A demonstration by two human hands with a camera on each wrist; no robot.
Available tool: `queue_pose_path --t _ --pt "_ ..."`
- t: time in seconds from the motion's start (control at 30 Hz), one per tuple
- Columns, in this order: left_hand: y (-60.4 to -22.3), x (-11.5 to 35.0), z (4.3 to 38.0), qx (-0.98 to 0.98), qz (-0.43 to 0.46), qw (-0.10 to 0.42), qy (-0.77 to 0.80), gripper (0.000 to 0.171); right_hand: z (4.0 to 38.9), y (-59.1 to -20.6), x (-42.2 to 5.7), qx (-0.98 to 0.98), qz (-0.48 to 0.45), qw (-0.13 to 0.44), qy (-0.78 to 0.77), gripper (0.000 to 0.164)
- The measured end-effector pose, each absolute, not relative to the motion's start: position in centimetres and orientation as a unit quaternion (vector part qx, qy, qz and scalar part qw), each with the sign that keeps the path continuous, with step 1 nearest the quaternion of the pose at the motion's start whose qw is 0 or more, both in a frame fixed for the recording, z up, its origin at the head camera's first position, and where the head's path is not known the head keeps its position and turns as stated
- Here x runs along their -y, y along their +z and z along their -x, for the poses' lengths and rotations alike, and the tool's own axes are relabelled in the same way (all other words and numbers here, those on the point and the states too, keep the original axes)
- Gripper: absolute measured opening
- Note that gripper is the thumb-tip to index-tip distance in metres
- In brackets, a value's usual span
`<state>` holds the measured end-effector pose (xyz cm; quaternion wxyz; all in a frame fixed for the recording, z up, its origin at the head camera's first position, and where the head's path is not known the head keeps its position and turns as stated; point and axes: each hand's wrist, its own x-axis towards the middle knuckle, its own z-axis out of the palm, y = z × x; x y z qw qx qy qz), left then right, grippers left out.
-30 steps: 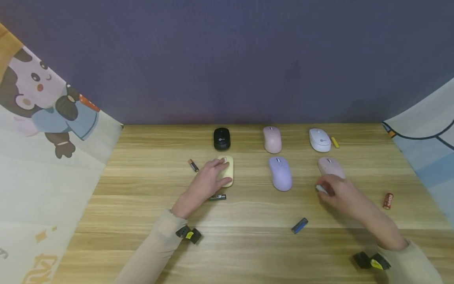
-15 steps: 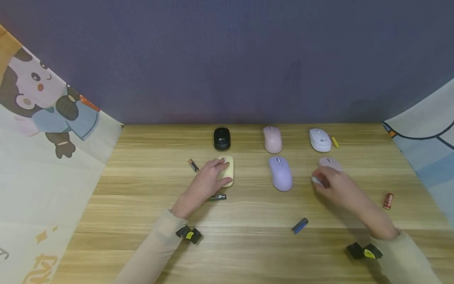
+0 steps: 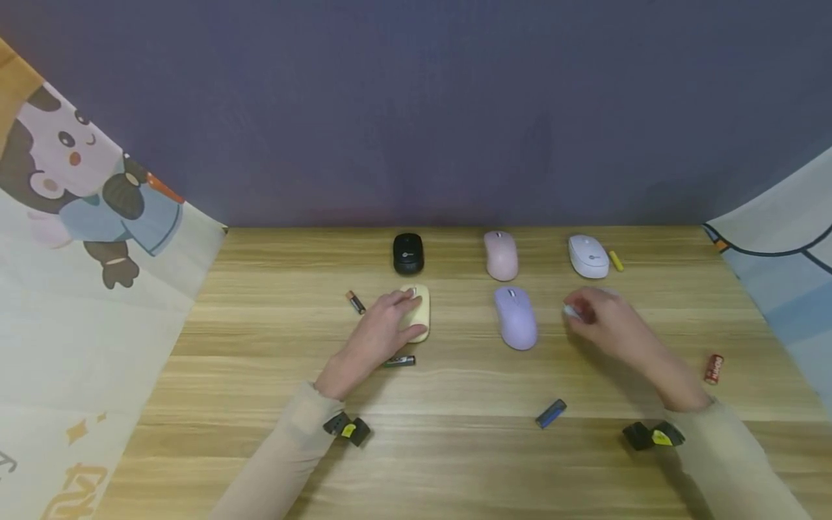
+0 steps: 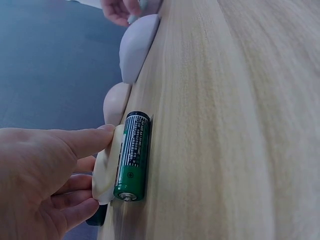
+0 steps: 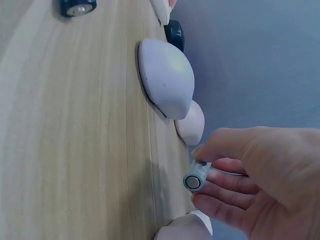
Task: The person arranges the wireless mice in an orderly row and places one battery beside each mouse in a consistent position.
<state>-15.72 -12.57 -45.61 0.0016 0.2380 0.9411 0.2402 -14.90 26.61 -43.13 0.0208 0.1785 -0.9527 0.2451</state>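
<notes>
My left hand (image 3: 380,325) grips the pale yellow computer mouse (image 3: 420,312), thumb on one side and fingers on the other. A green and black battery (image 4: 133,157) lies on the table just on the near side of that mouse. My right hand (image 3: 611,328) pinches a whitish-grey battery (image 5: 197,175) between thumb and fingers, lifted above the table, one flat end towards the right wrist camera. Left of this hand sits the lavender mouse (image 3: 516,318). A pinkish mouse (image 5: 184,229) is mostly hidden by the right hand in the head view.
Along the back stand a black mouse (image 3: 408,254), a pink mouse (image 3: 501,256) and a white mouse (image 3: 588,257), with a yellow battery (image 3: 616,261) at its right. A copper-topped battery (image 3: 355,302), a blue battery (image 3: 551,413) and a red battery (image 3: 713,369) lie around.
My right hand has moved left and away from me with the whitish-grey battery, covering more of the pinkish mouse. The left hand stays on the yellow mouse.
</notes>
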Motion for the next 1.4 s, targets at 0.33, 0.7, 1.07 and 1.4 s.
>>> queue_pose_path --t 0.33,0.7,1.07,1.4 --pt "-45.7 12.5 15.8 -0.942 -0.235 0.008 0.239 0.06 16.9 -43.2 -26.9 0.954 -0.149 0.006 0.258 0.024" --pt "-45.7 12.5 15.8 -0.94 -0.239 0.003 0.242 0.059 19.9 -43.2 -26.6 0.94 -0.109 0.019 0.321 0.027" --pt "-45.5 12.5 15.8 -0.94 -0.238 0.004 0.246 0.059 22.4 -43.4 -25.7 0.946 -0.064 -0.008 0.318 0.033" --pt "-45.6 12.5 15.9 -0.942 -0.229 0.013 0.243 0.059 24.3 -44.3 -24.7 0.932 -0.022 -0.05 0.358 0.038"
